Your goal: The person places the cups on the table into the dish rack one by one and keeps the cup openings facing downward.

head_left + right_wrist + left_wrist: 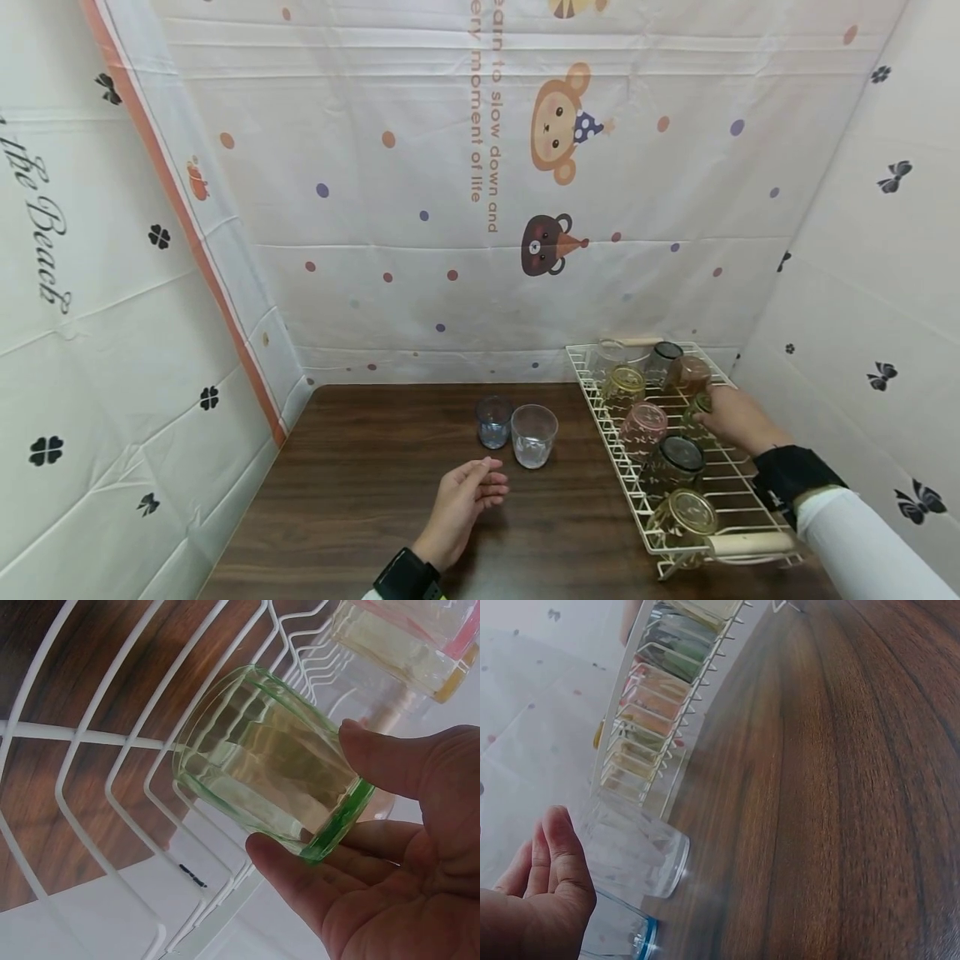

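Observation:
My right hand pinches a green-tinted drinking glass between thumb and fingers near its thick green base. That glass is bottom-up, its rim at the wires of a white dish rack; whether the rim touches them I cannot tell. Over the table, my left hand has loosely bent fingers and holds nothing. Just beyond its fingertips stand a clear glass and a smaller blue-tinted glass, both upright and side by side.
Several other glasses sit bottom-up on the rack, among them a pink one, a dark grey one, a yellowish one and an amber one. A pale handle crosses the rack's near end. Printed cloth walls enclose the brown table.

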`<state>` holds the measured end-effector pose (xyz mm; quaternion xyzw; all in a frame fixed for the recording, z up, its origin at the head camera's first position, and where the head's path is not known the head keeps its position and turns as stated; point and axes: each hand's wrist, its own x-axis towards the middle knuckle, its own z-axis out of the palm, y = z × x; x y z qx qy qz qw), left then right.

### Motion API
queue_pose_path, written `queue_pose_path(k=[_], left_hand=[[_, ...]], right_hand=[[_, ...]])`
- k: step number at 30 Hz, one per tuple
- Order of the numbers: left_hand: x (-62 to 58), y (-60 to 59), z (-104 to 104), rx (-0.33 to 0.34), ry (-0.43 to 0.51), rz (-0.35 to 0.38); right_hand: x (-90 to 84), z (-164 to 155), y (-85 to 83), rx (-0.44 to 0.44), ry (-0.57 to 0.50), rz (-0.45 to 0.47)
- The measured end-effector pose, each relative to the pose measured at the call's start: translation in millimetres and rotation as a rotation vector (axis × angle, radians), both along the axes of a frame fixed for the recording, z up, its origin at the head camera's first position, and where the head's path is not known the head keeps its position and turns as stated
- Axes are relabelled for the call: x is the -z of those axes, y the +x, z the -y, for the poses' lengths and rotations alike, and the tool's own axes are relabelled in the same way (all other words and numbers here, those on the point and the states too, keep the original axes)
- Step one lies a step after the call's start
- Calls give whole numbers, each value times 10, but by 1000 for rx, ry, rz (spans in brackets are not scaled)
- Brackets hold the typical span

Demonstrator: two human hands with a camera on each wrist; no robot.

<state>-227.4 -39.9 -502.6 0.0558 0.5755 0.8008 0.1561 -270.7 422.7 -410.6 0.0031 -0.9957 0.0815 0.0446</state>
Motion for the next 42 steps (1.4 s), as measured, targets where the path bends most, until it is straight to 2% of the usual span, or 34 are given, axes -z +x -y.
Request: queue_pose_path(k=[8, 15, 26, 32, 38, 42], left_hand=[[1, -3, -29, 8, -28, 4], [1, -7, -35, 17, -32, -3], [-15, -14, -62, -1, -59, -41], [-45, -6, -101, -6, -96, -63], [-87, -8, -157, -49, -212, -160], [-121, -12, -204, -78, -306, -266]], right_hand=[[-12, -27, 22, 42, -66, 51], [-105, 3, 147, 71, -110, 71], [-202, 196, 395, 88, -55, -129], [-271, 360, 470, 55, -61, -253], [-508, 607, 552, 6, -45, -246], [-587, 844, 635, -43, -44, -301]])
